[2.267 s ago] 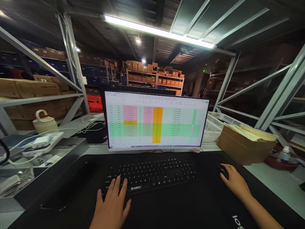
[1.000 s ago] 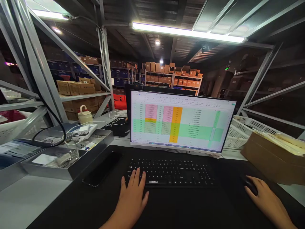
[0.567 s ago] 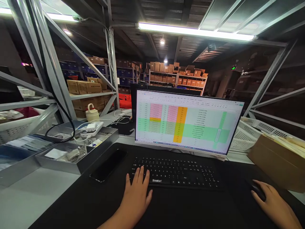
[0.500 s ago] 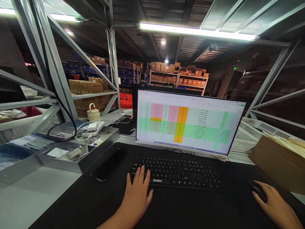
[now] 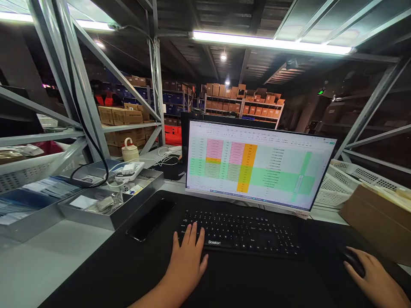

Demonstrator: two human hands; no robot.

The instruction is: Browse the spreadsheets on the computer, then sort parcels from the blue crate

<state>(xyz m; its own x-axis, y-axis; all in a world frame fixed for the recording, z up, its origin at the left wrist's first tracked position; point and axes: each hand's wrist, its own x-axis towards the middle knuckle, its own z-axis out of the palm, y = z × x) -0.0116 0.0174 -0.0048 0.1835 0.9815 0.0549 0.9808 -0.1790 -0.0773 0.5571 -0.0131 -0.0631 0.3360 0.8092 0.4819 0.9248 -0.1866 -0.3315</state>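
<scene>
My left hand (image 5: pixel 187 259) lies with its fingers spread over the left end of a black keyboard (image 5: pixel 244 233), fingertips on the keys. At the right, my right hand (image 5: pixel 372 271) is wrapped round a black mouse (image 5: pixel 355 262) on the black desk mat (image 5: pixel 250 278). Behind the keyboard stands a monitor (image 5: pixel 257 162) showing a spreadsheet with pink, orange and green cells. A dark phone (image 5: pixel 150 219) lies flat on the mat, left of the keyboard.
Grey trays (image 5: pixel 112 218) with packets, a charger and cables stand at the left, near a cream jug (image 5: pixel 130 153). A cardboard box (image 5: pixel 375 226) and white baskets (image 5: pixel 330 188) are at the right. Metal rack posts rise on both sides; shelves of boxes (image 5: pixel 224 105) stand behind.
The whole view has shifted slightly, so things appear a little farther right. Both hands keep their places on the keyboard and mouse. More red shows behind the boxes at the left.
</scene>
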